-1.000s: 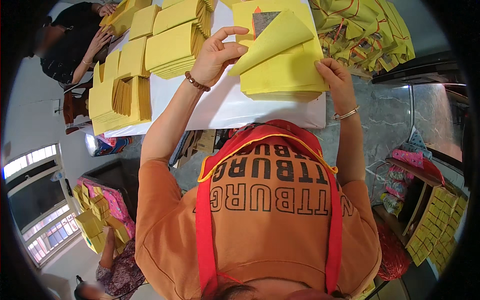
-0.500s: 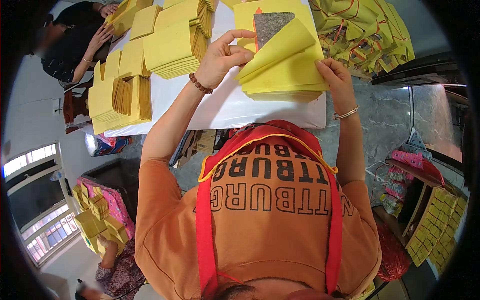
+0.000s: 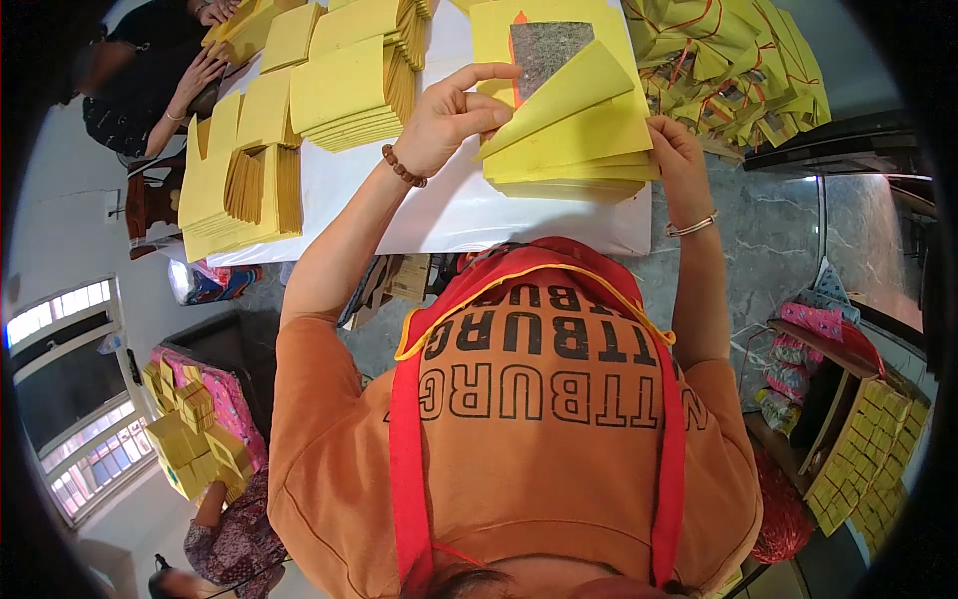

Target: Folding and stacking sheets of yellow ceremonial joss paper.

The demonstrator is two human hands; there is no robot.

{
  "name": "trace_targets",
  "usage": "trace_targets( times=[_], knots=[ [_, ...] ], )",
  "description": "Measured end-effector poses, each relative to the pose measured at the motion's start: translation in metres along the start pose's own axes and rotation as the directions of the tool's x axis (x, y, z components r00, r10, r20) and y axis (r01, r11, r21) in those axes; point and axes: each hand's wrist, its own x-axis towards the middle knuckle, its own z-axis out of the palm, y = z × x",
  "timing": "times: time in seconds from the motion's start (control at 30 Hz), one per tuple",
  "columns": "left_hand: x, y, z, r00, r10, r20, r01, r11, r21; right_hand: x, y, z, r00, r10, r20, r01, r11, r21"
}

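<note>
White desk (image 3: pixel 439 215): carries yellow paper stacks (image 3: pixel 344 75) at far left. Yellow sheet pile (image 3: pixel 569 155), centre: top sheet (image 3: pixel 569 95) folded over, grey square (image 3: pixel 549 50) exposed. Left hand (image 3: pixel 449 115): fingers pinching the fold. Right hand (image 3: pixel 679 150): fingers pressed on the pile's right edge.
</note>
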Motion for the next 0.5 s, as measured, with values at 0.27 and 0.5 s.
trace_targets(
  times=[0.27,0.5],
  knots=[
    [-0.002,0.006,0.01,0.998,-0.045,0.043,0.043,0.999,0.032,-0.003,-0.004,0.007,0.997,-0.034,-0.074,0.035,0.999,0.02],
    [0.002,0.001,0.007,1.0,-0.029,-0.01,0.029,0.998,0.053,-0.002,-0.001,0.004,0.997,-0.048,-0.062,0.047,0.999,-0.005]
  ],
)
